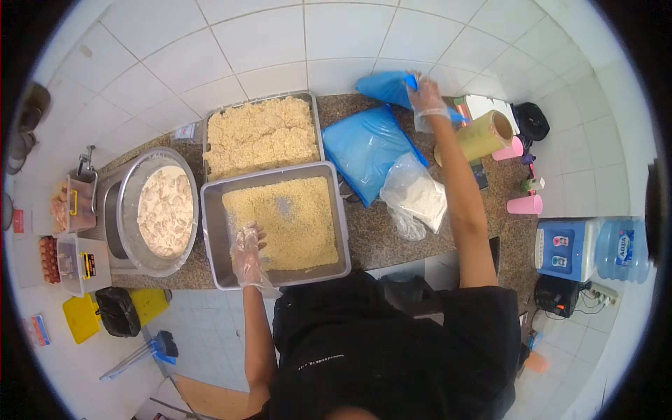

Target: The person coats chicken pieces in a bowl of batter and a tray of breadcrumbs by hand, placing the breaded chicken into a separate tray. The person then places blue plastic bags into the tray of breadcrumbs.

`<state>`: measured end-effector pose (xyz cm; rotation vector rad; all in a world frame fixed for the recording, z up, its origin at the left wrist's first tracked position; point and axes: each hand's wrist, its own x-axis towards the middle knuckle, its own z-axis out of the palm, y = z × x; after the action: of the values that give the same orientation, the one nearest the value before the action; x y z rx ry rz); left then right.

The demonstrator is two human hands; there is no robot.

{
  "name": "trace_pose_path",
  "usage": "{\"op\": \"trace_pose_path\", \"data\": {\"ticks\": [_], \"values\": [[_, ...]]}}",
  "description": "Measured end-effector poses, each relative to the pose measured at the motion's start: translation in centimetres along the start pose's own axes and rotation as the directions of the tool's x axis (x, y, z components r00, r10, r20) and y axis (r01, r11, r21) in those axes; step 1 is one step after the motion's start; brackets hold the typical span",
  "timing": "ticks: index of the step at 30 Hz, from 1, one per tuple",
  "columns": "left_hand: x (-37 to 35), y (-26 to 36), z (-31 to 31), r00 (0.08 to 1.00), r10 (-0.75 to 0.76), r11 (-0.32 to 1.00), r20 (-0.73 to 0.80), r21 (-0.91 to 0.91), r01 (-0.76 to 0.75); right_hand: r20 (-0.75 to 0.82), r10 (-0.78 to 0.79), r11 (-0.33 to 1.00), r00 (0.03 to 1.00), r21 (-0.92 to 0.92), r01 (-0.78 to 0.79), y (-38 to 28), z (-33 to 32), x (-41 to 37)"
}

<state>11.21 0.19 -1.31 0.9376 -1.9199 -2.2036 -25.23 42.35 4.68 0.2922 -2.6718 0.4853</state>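
My left hand [248, 253], in a clear plastic glove with crumbs stuck to it, is over the left part of a grey tray [215, 269] of pale breadcrumbs [297, 227]. Its fingers look apart and hold nothing I can see. Stretched out to the back right, my right hand [428, 101] wears a similar glove. Its fingers are closed on the top of a blue plastic bag [385, 87] near the tiled wall. A larger, full blue bag [371, 150] lies just in front, beside an opened clear bag of white powder [423, 203].
Behind the grey tray stands another tray [316, 126] filled with crumb-coated pieces [262, 136]. A metal bowl [129, 241] of pieces in pale batter [166, 210] sits at left by the sink. A wrap roll [479, 136] and pink cups [525, 204] stand at right.
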Motion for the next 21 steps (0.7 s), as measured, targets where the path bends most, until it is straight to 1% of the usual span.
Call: {"op": "trace_pose_path", "data": {"ticks": [1, 2, 3, 4, 5, 6, 7, 8, 9, 10, 11, 12, 13, 14, 15, 16, 17, 18, 19, 20, 21], "values": [[0.4, 0.4, 0.4, 0.998, 0.016, 0.999, 0.055, 0.028, -0.018, -0.02, -0.029, 1.0, 0.999, 0.005, 0.029, -0.9, -2.4, 0.9], [0.5, 1.4, 1.1, 0.997, 0.019, 0.999, 0.073, 0.034, -0.021, -0.04, -0.049, 0.999, 0.998, 0.005, 0.05, -1.9, -5.0, 1.5], [0.3, 3.2, 2.4, 0.978, 0.154, 0.966, 0.139, 0.186, -0.178, -0.063, -0.153, 0.985, 0.986, 0.074, 0.158, -3.8, -8.3, 1.5], [-0.1, 5.3, 3.9, 0.932, 0.275, 0.886, 0.236, 0.314, -0.341, -0.094, -0.247, 0.957, 0.964, 0.13, 0.258, -6.2, -11.8, 1.0], [-0.8, 7.6, 5.5, 0.92, 0.267, 0.883, 0.285, 0.309, -0.352, -0.068, -0.304, 0.939, 0.95, 0.147, 0.311, -8.5, -14.3, 0.0], [-1.6, 10.4, 7.1, 0.817, 0.477, 0.68, 0.323, 0.454, -0.576, -0.047, -0.356, 0.919, 0.933, 0.164, 0.359, -10.7, -16.2, -1.1], [-2.5, 13.1, 8.6, 0.65, 0.652, 0.4, 0.391, 0.551, -0.733, -0.067, -0.466, 0.855, 0.882, 0.221, 0.468, -12.6, -17.6, -2.4], [-3.4, 16.1, 9.8, 0.626, 0.644, 0.388, 0.44, 0.518, -0.762, -0.028, -0.485, 0.844, 0.874, 0.246, 0.476, -15.0, -18.3, -3.9], [-4.2, 19.0, 11.0, 0.434, 0.755, 0.193, 0.492, 0.466, -0.864, -0.027, -0.542, 0.779, 0.84, 0.358, 0.515, -17.8, -20.2, -5.7], [-4.8, 20.3, 11.8, 0.222, 0.822, -0.012, 0.524, 0.406, -0.914, -0.176, -0.556, 0.746, 0.812, 0.326, 0.581, -20.2, -19.3, -7.1], [-3.7, 18.8, 9.9, 0.179, 0.788, -0.183, 0.589, 0.502, -0.845, -0.175, -0.555, 0.721, 0.813, 0.387, 0.575, -22.7, -20.1, -8.6], [-3.8, 19.0, 9.1, 0.342, 0.7, -0.144, 0.627, 0.593, -0.792, -0.179, -0.563, 0.684, 0.807, 0.447, 0.577, -25.1, -20.9, -9.7], [-3.8, 19.2, 8.0, 0.498, 0.593, -0.126, 0.633, 0.684, -0.718, -0.192, -0.524, 0.632, 0.83, 0.566, 0.53, -26.9, -20.1, -10.7], [-2.5, 17.4, 4.8, 0.522, 0.584, -0.162, 0.621, 0.72, -0.675, -0.205, -0.487, 0.559, 0.849, 0.673, 0.484, -28.2, -18.8, -11.6], [-1.3, 15.5, 1.8, 0.546, 0.577, -0.2, 0.608, 0.753, -0.627, -0.121, -0.456, 0.572, 0.882, 0.719, 0.395, -29.2, -17.7, -12.7], [-3.0, 16.6, 1.5, 0.531, 0.581, -0.158, 0.617, 0.725, -0.671, -0.031, -0.425, 0.578, 0.905, 0.76, 0.298, -29.9, -16.6, -13.9], [-4.8, 17.5, 1.6, 0.514, 0.591, -0.112, 0.622, 0.694, -0.711, -0.042, -0.415, 0.583, 0.909, 0.754, 0.301, -30.3, -16.1, -14.9], [-5.4, 17.1, 0.9, 0.505, 0.587, -0.122, 0.633, 0.685, -0.718, 0.09, -0.434, 0.52, 0.896, 0.837, 0.168, -30.6, -15.6, -16.0], [-6.1, 16.3, -0.1, 0.338, 0.706, -0.131, 0.622, 0.584, -0.801, 0.223, -0.462, 0.451, 0.858, 0.892, 0.011, -30.8, -15.2, -16.8], [-6.9, 15.9, -0.5, 0.175, 0.803, -0.15, 0.57, 0.477, -0.866, 0.234, -0.453, 0.451, 0.86, 0.892, -0.005, -30.6, -14.7, -17.3], [-7.6, 16.0, -0.9, 0.193, 0.795, -0.134, 0.575, 0.477, -0.869, 0.308, -0.571, 0.488, 0.761, 0.873, 0.013, -30.2, -14.4, -17.7]]}}
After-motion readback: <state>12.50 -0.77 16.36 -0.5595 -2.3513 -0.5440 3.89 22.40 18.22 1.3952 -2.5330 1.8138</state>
